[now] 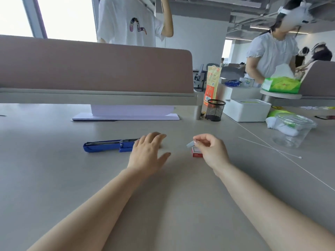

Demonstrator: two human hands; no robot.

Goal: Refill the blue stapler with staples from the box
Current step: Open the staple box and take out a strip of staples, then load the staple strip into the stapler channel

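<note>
The blue stapler (107, 145) lies flat on the grey desk, swung fully open with its metal staple channel facing up. My left hand (147, 153) rests over the stapler's right end, fingers spread, covering that part. My right hand (210, 151) pinches a short silver strip of staples (190, 144) between thumb and forefinger, just above the small red and white staple box (196, 153). The box stands on the desk, partly hidden behind my right fingers.
A brown desk divider (94, 67) runs along the back with white paper (126, 115) under it. A black mesh pen cup (215, 110), white box (246, 110) and clear plastic tub (293, 131) stand at the right. Thin white sticks (272, 149) lie nearby. Other people stand beyond the desk.
</note>
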